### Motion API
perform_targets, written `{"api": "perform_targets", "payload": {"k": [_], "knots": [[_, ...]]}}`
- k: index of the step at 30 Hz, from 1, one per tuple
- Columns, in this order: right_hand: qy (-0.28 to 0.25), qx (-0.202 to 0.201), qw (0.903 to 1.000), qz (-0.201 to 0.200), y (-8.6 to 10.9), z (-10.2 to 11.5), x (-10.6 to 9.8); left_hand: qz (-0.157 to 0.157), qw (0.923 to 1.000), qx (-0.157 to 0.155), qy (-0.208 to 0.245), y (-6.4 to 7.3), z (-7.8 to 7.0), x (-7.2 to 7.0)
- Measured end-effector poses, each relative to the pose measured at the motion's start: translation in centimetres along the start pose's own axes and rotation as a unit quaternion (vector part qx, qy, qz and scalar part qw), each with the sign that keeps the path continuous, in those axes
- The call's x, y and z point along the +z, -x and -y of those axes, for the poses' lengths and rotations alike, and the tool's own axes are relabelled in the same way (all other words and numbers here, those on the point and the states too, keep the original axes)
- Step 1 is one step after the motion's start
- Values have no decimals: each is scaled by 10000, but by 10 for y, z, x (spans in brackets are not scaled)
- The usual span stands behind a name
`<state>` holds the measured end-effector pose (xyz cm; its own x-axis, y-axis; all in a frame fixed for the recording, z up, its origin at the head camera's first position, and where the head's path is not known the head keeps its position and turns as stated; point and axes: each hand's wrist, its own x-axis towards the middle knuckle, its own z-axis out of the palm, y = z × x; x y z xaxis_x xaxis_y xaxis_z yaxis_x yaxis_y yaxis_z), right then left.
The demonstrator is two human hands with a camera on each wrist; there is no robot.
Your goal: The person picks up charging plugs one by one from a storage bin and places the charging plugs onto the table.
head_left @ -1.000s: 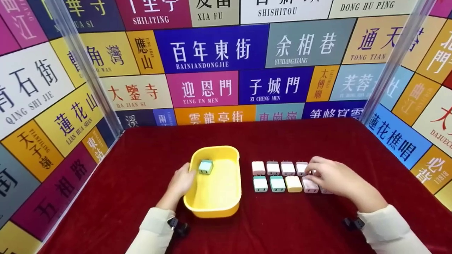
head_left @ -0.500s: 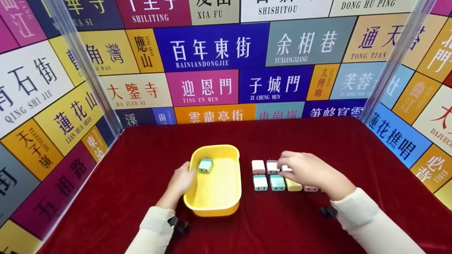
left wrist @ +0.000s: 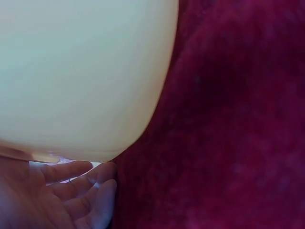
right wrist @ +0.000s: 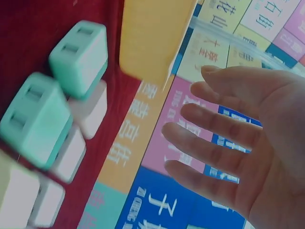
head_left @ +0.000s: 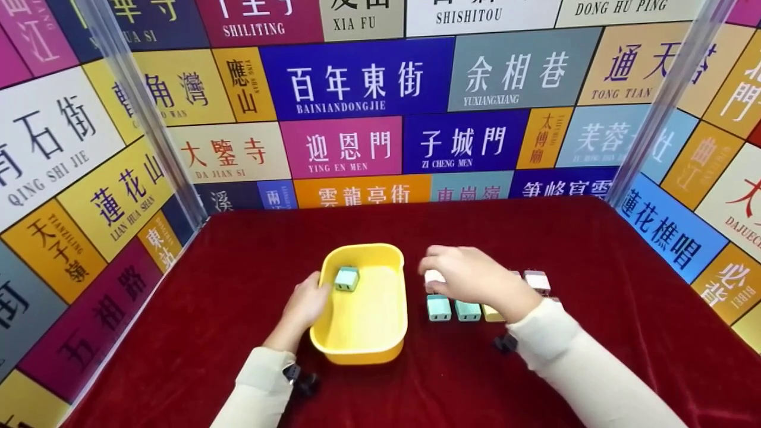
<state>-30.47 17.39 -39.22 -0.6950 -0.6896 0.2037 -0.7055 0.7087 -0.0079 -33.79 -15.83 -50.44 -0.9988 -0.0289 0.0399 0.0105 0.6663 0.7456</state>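
Note:
My left hand [head_left: 305, 302] grips the left rim of a yellow plastic tub [head_left: 364, 358]; in the left wrist view its fingers [left wrist: 78, 191] lie beside the tub's wall [left wrist: 81, 81]. A mint-green plug charger [head_left: 346, 278] lies inside the tub. Over the left end of two rows of chargers hovers my right hand [head_left: 461, 273], partly covering a pale charger [head_left: 434, 276]. The right wrist view shows that hand [right wrist: 269, 143] with fingers spread and nothing held, apart from the mint chargers [right wrist: 78, 59].
The front row has two mint chargers, a yellow charger [head_left: 493, 313] and others behind the right wrist. At the back row's right end is a white-topped charger [head_left: 537, 282]. Red cloth [head_left: 255, 249] covers the table, and sign-printed panels [head_left: 357, 80] surround it.
My right hand has moved left along the back row, from its right end to its left end, uncovering the right-end chargers. The left hand and tub have stayed put.

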Motion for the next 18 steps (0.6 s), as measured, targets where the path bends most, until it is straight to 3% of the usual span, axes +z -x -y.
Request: {"api": "perform_targets", "payload": {"k": [5, 18], "knots": [[-13, -31, 9999, 137, -25, 19, 8, 37, 9999, -125, 73, 15, -17, -7], [-9, 73, 9979, 647, -72, 52, 40, 40, 9998, -177, -35, 16, -19, -6]]}}
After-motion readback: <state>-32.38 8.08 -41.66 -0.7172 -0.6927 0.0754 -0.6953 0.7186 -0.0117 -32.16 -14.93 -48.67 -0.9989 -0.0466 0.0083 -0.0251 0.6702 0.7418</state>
